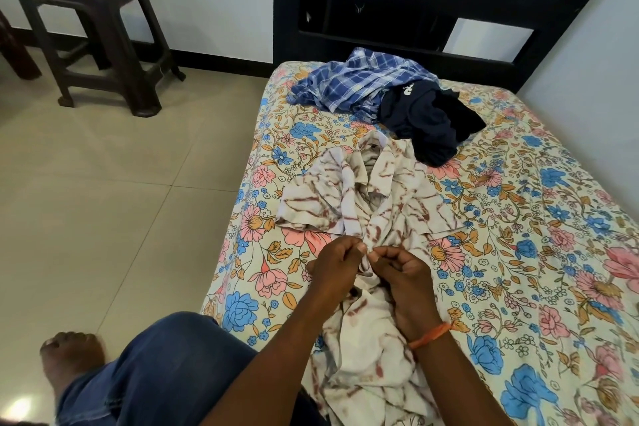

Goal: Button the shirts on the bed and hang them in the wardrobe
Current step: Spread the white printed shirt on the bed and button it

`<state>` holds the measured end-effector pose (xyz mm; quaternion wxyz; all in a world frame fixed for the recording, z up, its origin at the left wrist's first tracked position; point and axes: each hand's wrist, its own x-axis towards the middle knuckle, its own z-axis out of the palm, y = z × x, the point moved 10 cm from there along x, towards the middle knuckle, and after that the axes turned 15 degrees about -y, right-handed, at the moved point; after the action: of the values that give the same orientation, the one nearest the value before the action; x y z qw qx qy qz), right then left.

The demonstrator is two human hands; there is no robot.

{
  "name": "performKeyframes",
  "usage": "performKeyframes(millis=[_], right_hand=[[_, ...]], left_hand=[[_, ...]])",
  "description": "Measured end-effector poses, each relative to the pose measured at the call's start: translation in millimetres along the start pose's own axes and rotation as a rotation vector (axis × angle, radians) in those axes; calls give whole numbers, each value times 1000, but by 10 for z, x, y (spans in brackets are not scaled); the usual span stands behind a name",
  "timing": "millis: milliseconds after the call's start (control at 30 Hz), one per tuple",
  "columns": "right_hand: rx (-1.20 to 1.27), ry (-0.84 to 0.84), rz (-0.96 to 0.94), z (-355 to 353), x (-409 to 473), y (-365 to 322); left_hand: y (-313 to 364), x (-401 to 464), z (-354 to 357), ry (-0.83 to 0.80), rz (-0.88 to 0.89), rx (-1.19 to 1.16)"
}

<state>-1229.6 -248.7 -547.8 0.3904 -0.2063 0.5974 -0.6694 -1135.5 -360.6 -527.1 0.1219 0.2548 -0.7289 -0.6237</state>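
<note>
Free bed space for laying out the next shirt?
Bare floral bedsheet right of the white brown-streaked shirt, toward the wall. Crowded at the headboard end: blue checked shirt, dark navy garment. Both hands pinch the white shirt.

A single wide-angle camera sits on the person's head and looks forward and steeply down along the bed (518, 218), whose length runs away from the viewer toward the dark headboard (415, 3) at the top of the frame. The view is close: the left hand (337, 264) and right hand (404, 278) meet just below the centre, with the forearms entering from the bottom edge. The person's knee (166, 367) fills the lower left corner. The wide lens bends the floor (103, 183) and the wall edges near the borders
</note>
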Motion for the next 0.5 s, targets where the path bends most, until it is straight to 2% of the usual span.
performKeyframes(millis=[267,500], right_hand=[[-128,59,-66,23,-89,-113],[-83,55,-46,-4,-71,-94]], left_hand=[[4,-52,14,61,-10,74],[9,-42,8,68,-24,131]])
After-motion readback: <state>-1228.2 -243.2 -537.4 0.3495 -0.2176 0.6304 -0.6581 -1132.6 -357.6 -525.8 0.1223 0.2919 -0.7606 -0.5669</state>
